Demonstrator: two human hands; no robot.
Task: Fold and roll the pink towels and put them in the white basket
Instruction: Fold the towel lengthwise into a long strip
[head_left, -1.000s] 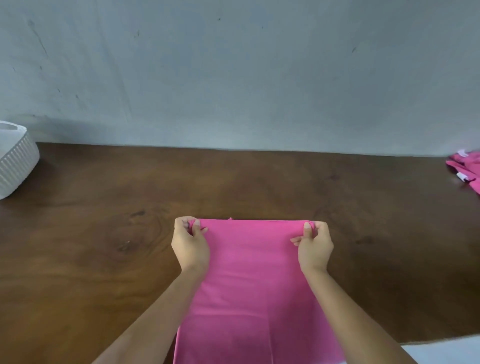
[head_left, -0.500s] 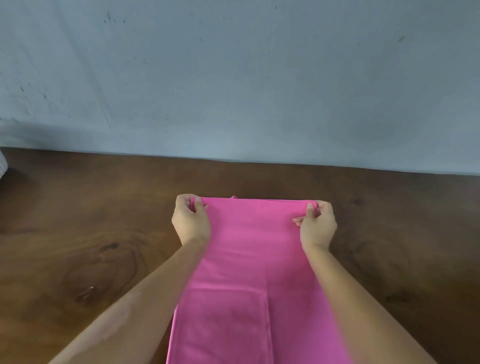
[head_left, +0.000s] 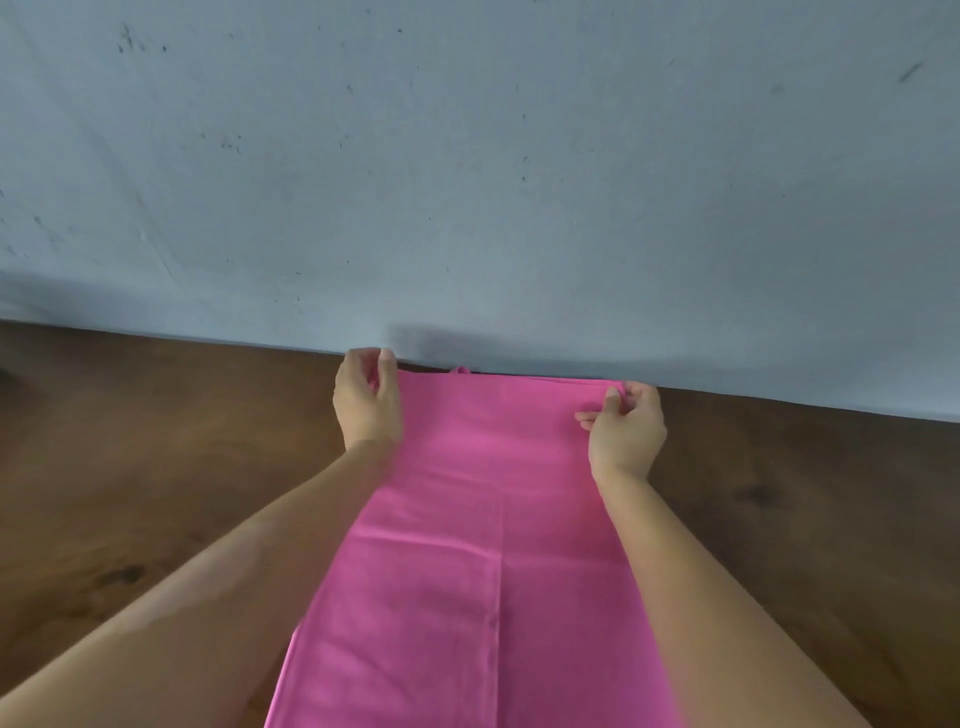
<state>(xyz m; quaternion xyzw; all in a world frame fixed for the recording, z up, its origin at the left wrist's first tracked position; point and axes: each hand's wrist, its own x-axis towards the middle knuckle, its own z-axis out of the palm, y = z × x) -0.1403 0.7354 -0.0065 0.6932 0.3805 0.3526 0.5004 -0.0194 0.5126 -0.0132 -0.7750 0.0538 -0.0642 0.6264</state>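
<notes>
One pink towel (head_left: 483, 519) in view, two hands, one wooden table (head_left: 156, 467), one grey wall (head_left: 467, 156) behind. Towel lying flat on the table as a long folded strip, long axis running 6 to 12 o'clock, far end pointing at the wall and near end cut off by the bottom edge. One lengthwise fold line down the middle of the near half, one crosswise crease about halfway along. Small loop poking out at the far edge, toward 11 o'clock. Left hand (head_left: 366, 402) at the far left corner, fingers curled, pinching that corner. Right hand (head_left: 626, 431) at the far right corner, thumb and fingers narrowly closed on the cloth there. Both forearms stretched along the strip's sides, from 7 and 5 o'clock.
</notes>
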